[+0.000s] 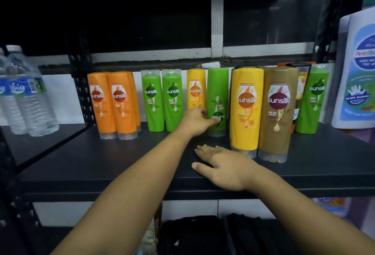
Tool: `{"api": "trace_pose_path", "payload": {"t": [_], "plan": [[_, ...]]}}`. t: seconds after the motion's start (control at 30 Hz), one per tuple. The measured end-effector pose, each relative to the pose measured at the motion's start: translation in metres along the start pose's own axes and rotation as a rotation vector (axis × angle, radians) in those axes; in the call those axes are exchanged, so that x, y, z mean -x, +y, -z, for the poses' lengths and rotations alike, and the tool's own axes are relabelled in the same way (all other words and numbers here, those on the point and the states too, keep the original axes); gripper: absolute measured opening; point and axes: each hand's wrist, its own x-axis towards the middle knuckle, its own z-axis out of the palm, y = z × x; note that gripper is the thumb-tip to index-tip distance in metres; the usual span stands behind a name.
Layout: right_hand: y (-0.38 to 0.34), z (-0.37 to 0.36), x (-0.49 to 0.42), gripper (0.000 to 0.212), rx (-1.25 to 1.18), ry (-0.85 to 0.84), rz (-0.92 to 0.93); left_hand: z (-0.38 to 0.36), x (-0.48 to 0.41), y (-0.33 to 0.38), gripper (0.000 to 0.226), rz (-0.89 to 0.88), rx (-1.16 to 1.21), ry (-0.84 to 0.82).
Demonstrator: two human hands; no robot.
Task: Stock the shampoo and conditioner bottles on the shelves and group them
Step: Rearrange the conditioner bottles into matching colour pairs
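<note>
Two bare arms come up from the bottom of my view. Nearest is the right hand (223, 166). It lies flat on the dark shelf (101, 159) with its fingers spread apart, and it holds nothing.

Farther in, the left hand (195, 121) grips the middle green bottle (218, 96) low down. Its thumb is on the front and its fingers curl round the side. This bottle stands on the shelf between the small yellow bottle (195, 90) and the big yellow bottle (246, 110). The name on it reads upside down.

I think the step in hand is putting the green ones together. Two green bottles (152, 102) stand side by side, just left of the small yellow one. So the yellow one splits the greens.

Next, I think the held bottle must be lifted, turned the right way up, and set beside the other two greens. The small yellow one is very close to the hand, so the lift should go slow or it may tip. Another green bottle (313, 100) waits far right, past the brown bottle (278, 112).
</note>
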Motion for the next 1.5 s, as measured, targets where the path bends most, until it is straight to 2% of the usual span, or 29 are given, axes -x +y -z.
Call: {"api": "trace_pose_path", "payload": {"t": [0.27, 0.5, 0.63, 1.07, 1.23, 1.37, 1.5], "plan": [[0.000, 0.005, 0.002, 0.068, -0.045, -0.001, -0.012, -0.006, 0.000, 0.001, 0.042, 0.013, 0.126, -0.017], [0.002, 0.004, 0.001, 0.069, -0.062, 0.001, -0.027, 0.020, 0.027, -0.009, 0.042, -0.005, 0.158, -0.067], [0.002, 0.004, 0.002, 0.069, -0.066, -0.004, -0.044, 0.041, 0.049, -0.026, 0.061, -0.011, 0.155, 0.008], [-0.017, 0.017, 0.017, 0.062, -0.059, -0.035, -0.096, 0.122, 0.093, -0.052, 0.028, -0.090, 0.291, 0.272], [-0.021, 0.019, 0.019, 0.062, -0.061, -0.043, -0.103, 0.136, 0.103, -0.034, 0.049, -0.055, 0.370, 0.304], [-0.024, 0.022, 0.021, 0.062, -0.061, -0.047, -0.105, 0.138, 0.100, -0.027, 0.072, -0.083, 0.394, 0.392], [-0.024, 0.022, 0.022, 0.062, -0.068, -0.046, -0.106, 0.143, 0.095, -0.019, 0.071, -0.097, 0.425, 0.464]]}}
